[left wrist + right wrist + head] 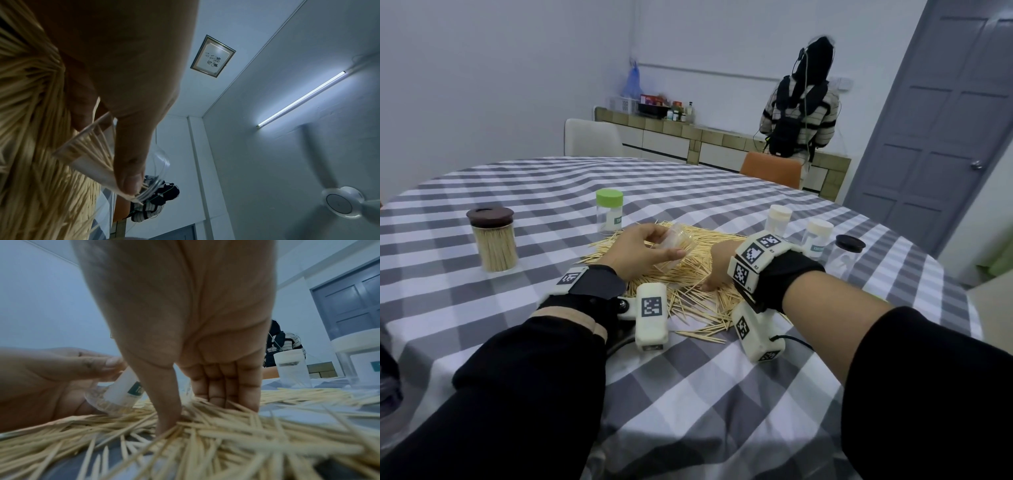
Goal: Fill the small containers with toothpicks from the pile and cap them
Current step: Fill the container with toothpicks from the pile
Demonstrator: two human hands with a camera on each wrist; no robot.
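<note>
A pile of toothpicks point(698, 305) lies on the checked tablecloth point(688, 394) in front of me. My left hand point(640, 253) grips a small clear uncapped container point(674, 240) and holds it tilted on its side just above the pile. Several toothpicks are inside the container point(86, 155), its mouth toward my right hand. That hand point(717, 270) is down in the pile point(246, 434). Its thumb and bent fingers point(226, 395) dig into the toothpicks and close around a bunch, right beside the container point(121, 391).
A brown-lidded jar point(494, 240) full of toothpicks stands at the left, and a green-capped container point(609, 212) behind the pile. Two white-capped containers point(779, 219) point(816, 236) and a black-lidded one point(847, 253) stand at the right. A person point(798, 113) stands at the far counter.
</note>
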